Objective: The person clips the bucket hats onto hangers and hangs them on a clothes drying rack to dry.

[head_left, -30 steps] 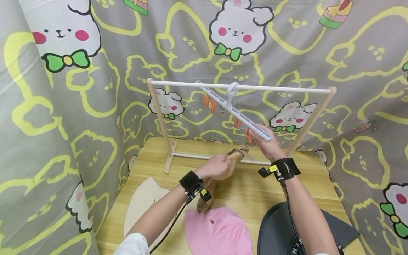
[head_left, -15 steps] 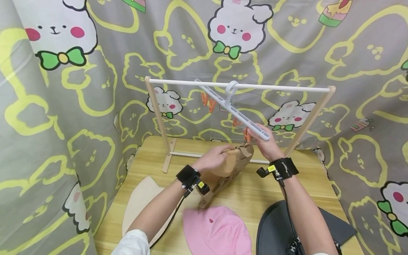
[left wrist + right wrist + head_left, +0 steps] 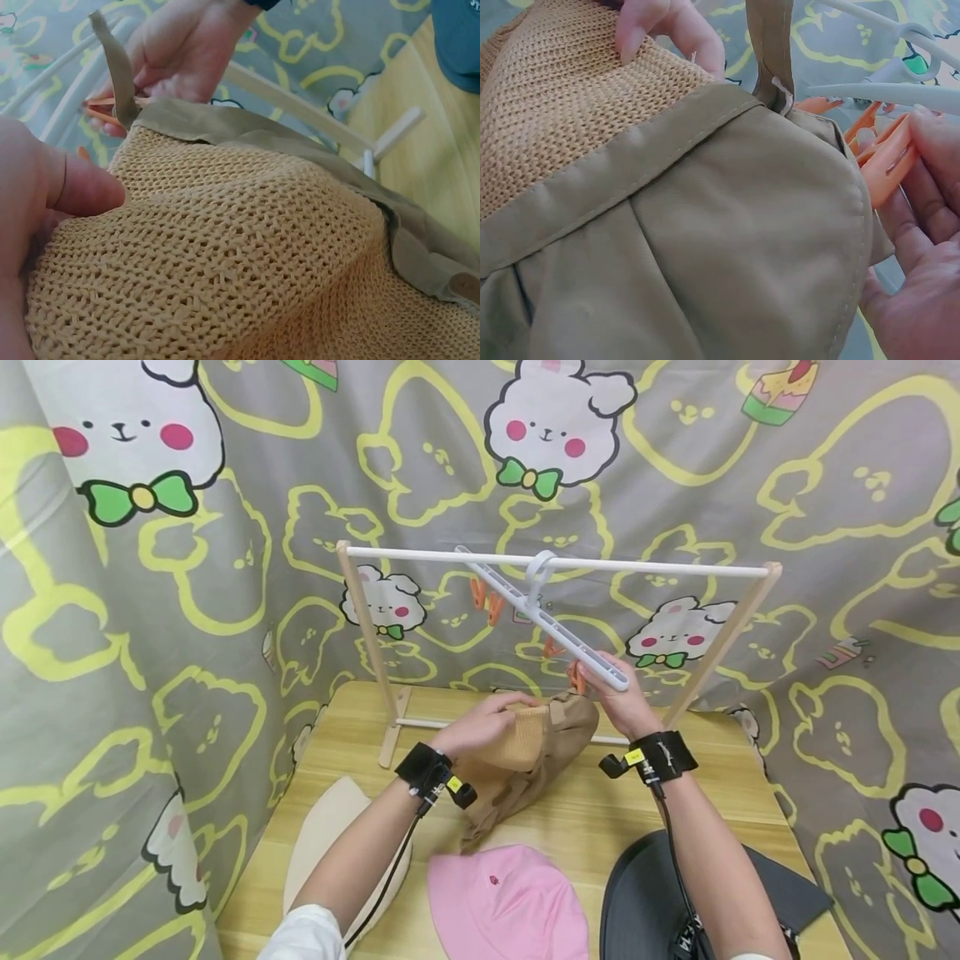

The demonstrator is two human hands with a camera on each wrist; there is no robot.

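1. Pinching the woven tan part [image 3: 217,232] of a brown hat [image 3: 566,735] between thumb and fingers, the left hand [image 3: 480,728] sits at ten o'clock on the hat, in the head view, with twelve at the far side.
2. At two o'clock the right hand [image 3: 621,697] holds an orange clip [image 3: 577,680] between thumb and fingers, right beside the near end of a pale hanger [image 3: 558,633].
3. The clip meets the hat's edge at one o'clock, next to a brown strap [image 3: 112,64] (whether it bites the fabric, I cannot tell).
4. The hat slants above the worktop [image 3: 577,818], below the hanger; its lower edge points to seven o'clock, and I cannot tell whether it touches the wood.
5. Twelve o'clock belongs to the hanger, hooked over the white top bar [image 3: 675,567] of a rack; three other orange clips [image 3: 495,608] hang along it.
6. On the worktop lie a pink hat [image 3: 510,902] at six o'clock, a black hat [image 3: 637,893] between four and five, partly behind the right forearm, and a cream hat [image 3: 318,839] at eight, partly under the left forearm.
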